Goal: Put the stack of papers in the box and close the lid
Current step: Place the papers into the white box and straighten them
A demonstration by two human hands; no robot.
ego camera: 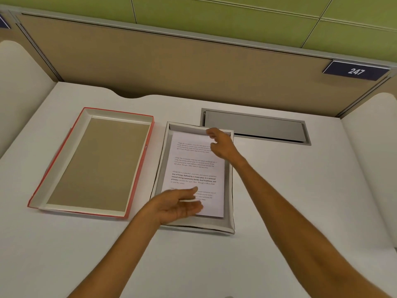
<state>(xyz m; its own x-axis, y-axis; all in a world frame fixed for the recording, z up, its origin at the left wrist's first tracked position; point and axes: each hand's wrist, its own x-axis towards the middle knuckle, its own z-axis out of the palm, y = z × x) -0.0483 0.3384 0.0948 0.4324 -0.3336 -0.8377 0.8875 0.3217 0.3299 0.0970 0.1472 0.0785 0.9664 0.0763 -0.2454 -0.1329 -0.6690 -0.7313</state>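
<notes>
A stack of white printed papers [195, 168] lies inside a shallow white box [229, 226] in the middle of the desk. My right hand [222, 145] rests over the far right corner of the stack, fingers curled and touching the top edge of the sheets. Over the near left corner hovers my left hand [178, 205], palm up and fingers spread, blurred; its fingertips lie on or just above the paper. The red-edged lid [96, 162] lies upside down to the left of the box, its brown inside facing up.
A grey metal cable hatch [255, 127] is set into the desk just behind the box. A beige partition with a "247" plate [355, 71] runs along the back. White desk surface [300, 201] spreads to the right and in front.
</notes>
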